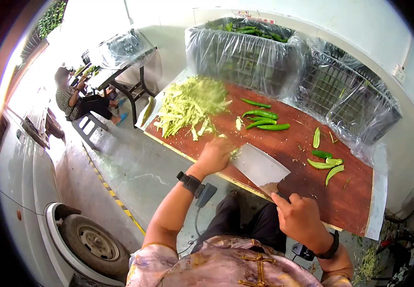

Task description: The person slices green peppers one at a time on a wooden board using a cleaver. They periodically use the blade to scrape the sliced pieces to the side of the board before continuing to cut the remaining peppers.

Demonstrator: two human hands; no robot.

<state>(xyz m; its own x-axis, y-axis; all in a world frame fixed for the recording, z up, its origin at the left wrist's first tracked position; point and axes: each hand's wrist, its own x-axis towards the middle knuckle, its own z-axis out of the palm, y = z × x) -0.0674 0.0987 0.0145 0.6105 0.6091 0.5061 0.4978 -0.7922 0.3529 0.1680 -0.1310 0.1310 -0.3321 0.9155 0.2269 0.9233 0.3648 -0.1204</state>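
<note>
My right hand (300,215) is closed round the handle of a cleaver (260,165), its broad blade lying low over the red-brown board (298,148). Against the blade's left end, my left hand (215,155) is curled with its fingers together on the board. Pale green bits of pepper (235,153) show at its fingertips; the rest of what it holds is hidden. Beyond that hand spreads a heap of pale green cut pepper strips (185,105). Several whole green chili peppers (267,120) lie past the blade, and several split pepper pieces (329,161) lie to the right.
Plastic-lined crates (245,57) stand along the board's back edge, the left one holding green peppers. A second lined crate (343,95) is at right. Far left, another person (75,98) sits at a table (104,76). A vehicle's wheel (94,244) is at lower left.
</note>
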